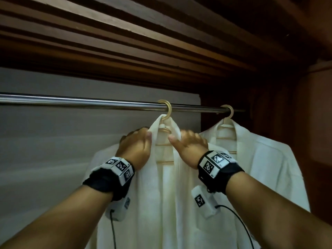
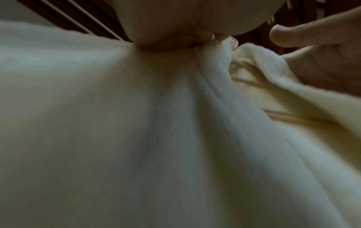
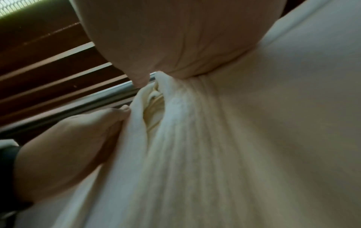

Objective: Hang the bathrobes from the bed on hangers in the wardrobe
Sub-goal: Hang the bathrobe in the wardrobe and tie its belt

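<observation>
Two white bathrobes hang on wooden hangers from the metal rail (image 1: 71,101). The nearer bathrobe (image 1: 158,194) hangs from a hanger whose hook (image 1: 166,108) sits over the rail. My left hand (image 1: 137,143) grips its left collar edge, and my right hand (image 1: 188,144) grips the right collar edge. In the left wrist view the bathrobe (image 2: 136,123) fills the frame, with the hanger bars (image 2: 246,74) showing inside the collar. The right wrist view shows the same bathrobe (image 3: 215,154) bunched under my palm. The second bathrobe (image 1: 265,159) hangs to the right on its own hook (image 1: 229,111).
Dark wooden slats (image 1: 161,33) form the wardrobe ceiling just above the rail. A wooden side wall (image 1: 314,123) closes the right end. A grey back panel (image 1: 53,141) lies behind, and the rail's left stretch carries nothing.
</observation>
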`<state>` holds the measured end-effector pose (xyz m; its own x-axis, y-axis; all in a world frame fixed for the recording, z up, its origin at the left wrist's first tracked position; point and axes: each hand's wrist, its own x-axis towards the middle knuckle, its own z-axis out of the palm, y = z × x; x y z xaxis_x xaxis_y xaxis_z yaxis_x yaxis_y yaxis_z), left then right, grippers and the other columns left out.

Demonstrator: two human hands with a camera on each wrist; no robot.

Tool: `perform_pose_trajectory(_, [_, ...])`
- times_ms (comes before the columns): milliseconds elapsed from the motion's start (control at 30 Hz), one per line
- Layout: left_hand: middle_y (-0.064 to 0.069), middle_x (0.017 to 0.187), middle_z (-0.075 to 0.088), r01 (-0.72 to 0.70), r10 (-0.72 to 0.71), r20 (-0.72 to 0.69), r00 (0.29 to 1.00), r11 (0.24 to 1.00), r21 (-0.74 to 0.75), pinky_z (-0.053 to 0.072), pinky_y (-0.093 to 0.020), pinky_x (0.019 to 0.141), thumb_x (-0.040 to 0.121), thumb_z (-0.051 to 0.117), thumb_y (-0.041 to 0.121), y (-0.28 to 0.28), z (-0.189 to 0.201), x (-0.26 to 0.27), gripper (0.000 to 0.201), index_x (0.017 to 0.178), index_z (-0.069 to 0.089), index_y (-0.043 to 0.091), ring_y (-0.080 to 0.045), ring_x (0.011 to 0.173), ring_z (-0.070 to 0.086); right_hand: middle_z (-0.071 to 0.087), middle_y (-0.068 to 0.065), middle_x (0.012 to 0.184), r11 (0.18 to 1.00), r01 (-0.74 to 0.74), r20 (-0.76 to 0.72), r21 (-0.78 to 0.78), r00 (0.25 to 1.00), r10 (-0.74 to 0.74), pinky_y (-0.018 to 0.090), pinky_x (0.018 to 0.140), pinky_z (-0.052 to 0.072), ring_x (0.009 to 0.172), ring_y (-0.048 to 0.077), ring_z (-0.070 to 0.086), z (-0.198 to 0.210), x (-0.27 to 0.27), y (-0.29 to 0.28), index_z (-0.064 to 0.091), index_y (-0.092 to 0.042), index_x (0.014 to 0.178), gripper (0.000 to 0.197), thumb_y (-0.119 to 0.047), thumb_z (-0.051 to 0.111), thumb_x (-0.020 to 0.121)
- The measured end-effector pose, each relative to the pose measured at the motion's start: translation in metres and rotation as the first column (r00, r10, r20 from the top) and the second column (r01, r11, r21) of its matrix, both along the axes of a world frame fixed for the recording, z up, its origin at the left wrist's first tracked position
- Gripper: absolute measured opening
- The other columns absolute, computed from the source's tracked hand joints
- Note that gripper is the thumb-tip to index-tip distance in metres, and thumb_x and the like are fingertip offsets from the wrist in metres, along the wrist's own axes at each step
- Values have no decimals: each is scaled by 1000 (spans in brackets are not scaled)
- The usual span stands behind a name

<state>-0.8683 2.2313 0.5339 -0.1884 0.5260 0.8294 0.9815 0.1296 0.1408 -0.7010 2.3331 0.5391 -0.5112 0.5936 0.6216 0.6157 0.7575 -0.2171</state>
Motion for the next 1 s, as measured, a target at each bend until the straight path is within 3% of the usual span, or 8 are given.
perform_pose_trajectory(167, [-3, 110, 57, -183, 185, -111, 976, 983, 24, 37, -41, 88, 97, 30, 43, 7, -16, -6, 35, 121, 44, 22, -28, 100, 54, 29, 1, 136, 974, 98, 17, 203, 995, -103, 41, 110, 24, 127, 24, 31, -35, 7, 11, 2, -27, 149, 91, -76, 36, 81])
perform_pose_trajectory(267, [-6, 127, 46, -200, 216, -156, 964, 973, 116, 29, -47, 102, 93, 31, 51, 10, -34, -12, 58, 141, 30, 19, -29, 114, 43, -16, 5, 156, 974, 87, 44, 208, 994, -98, 50, 118, -6, 145, 28, -12, -60, 13, 17, -32, -32, 143, 104, -78, 37, 80])
perform_pose_trajectory(400, [-7, 160, 0, -170, 170, -86, 982, 985, 8, 2, -43, 119, 88, 35, 56, 6, -86, -28, 85, 154, -2, 17, -27, 146, 4, -50, 0, 145, 996, -7, 67, 91, 998, 1, 49, 111, -22, 136, 25, -42, -130, 24, 19, -30, -31, 146, 101, -70, 41, 86])
perform_pose_trajectory(500, [-5, 161, -15, -137, 161, 39, 986, 924, -357, 8, -39, 121, 90, 44, 50, -3, -195, -40, 91, 154, -7, 12, -27, 150, 1, -44, 4, 148, 999, -17, 232, -52, 972, 29, 52, 118, -6, 141, 25, -32, -238, 34, 13, -20, -26, 151, 94, -62, 43, 90])
perform_pose_trajectory(567, [-4, 161, -11, -45, 203, 145, 968, 715, -698, 8, -34, 120, 97, 40, 46, -28, -299, -37, 79, 155, -3, 12, -23, 150, 6, -40, 7, 150, 987, 8, 382, -158, 923, 54, 54, 119, 3, 145, 27, -23, -318, 48, 3, -20, -23, 150, 94, -64, 39, 89])
perform_pose_trajectory(700, [-5, 154, 34, 255, 329, 480, 813, 540, -802, 33, -22, 109, 97, 51, 39, -98, -462, 4, 60, 148, 32, 15, -17, 132, 45, -16, 8, 161, 904, 51, 434, -425, 887, 155, 44, 119, 2, 149, 28, -5, -424, 77, -17, -26, -29, 146, 87, -70, 23, 86])
perform_pose_trajectory(833, [4, 97, 64, 389, 237, 716, 656, 707, -591, 53, -26, 79, 91, 64, 28, -111, -475, 60, 15, 101, 53, 31, -1, 76, 59, 25, 7, 157, 857, -122, 29, -501, 987, 158, 31, 118, 16, 143, 25, 25, -435, 91, -33, 13, -20, 154, 80, -56, 41, 88])
perform_pose_trajectory(1000, [-9, 57, 60, 559, 6, 902, 432, 783, -273, 53, -33, 58, 89, 68, 30, -81, -400, 123, 33, 70, 48, 12, -24, 56, 68, 61, -6, 111, 728, -259, -455, -634, 887, -81, 30, 92, 52, 96, 6, 60, -406, 102, -46, 55, -26, 119, 33, -14, 63, 90])
